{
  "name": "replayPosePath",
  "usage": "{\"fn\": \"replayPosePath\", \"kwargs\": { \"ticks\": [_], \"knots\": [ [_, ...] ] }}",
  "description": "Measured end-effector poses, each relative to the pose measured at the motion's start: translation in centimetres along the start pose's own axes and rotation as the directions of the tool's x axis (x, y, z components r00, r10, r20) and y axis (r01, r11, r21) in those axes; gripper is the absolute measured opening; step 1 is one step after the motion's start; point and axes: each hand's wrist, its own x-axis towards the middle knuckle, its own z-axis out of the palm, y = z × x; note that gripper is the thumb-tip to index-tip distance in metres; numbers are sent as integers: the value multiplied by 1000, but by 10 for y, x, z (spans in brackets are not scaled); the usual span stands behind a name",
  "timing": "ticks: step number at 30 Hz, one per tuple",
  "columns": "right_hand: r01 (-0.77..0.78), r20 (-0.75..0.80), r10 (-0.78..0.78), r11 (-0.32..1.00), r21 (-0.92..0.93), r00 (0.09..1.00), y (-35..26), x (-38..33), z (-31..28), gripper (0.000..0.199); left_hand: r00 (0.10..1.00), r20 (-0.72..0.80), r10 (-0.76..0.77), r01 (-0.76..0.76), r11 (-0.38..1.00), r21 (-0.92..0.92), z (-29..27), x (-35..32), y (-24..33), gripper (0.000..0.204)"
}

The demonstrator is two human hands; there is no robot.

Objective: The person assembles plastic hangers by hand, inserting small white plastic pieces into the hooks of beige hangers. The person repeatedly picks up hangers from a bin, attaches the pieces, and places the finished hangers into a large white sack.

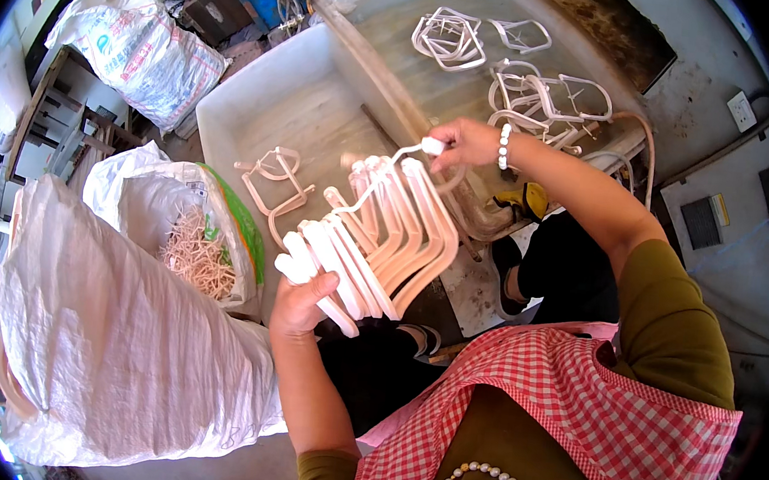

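Note:
A row of pale pink, bent plastic frames is nested together in front of me, above the nearer tub's edge. My left hand is closed round the lower left ends of the bundle, thumb on top. At the upper end, my right hand pinches the white tip of a frame, fingers pressed together. Another loose frame lies in the nearer tub. In the farther tub, several similar frames lie in two loose groups, in what looks like shallow water.
At left stand a tall white woven sack and an open bag of thin pink plastic scraps. A full white sack stands farther back. By the tubs' right corner are a yellow and black object and a hose.

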Motion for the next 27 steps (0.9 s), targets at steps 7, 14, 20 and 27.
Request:
{"fn": "replayPosePath", "kwargs": {
  "ticks": [7,14,20,27],
  "knots": [
    [6,-100,-83,797,-603,992,-40,-9,-19,25,977,-206,-49,60,997,46,-5,9,-2,50],
    [-434,-645,205,874,-218,736,-17,22,-14,40,968,-250,-14,22,999,27,7,29,-19,34],
    [-265,-191,385,849,457,903,-93,10,42,31,935,-352,26,-62,994,-91,8,24,-9,35],
    [11,-134,169,583,812,977,-110,25,116,26,978,-206,-40,21,995,-94,20,35,-27,43]
  ]
}}
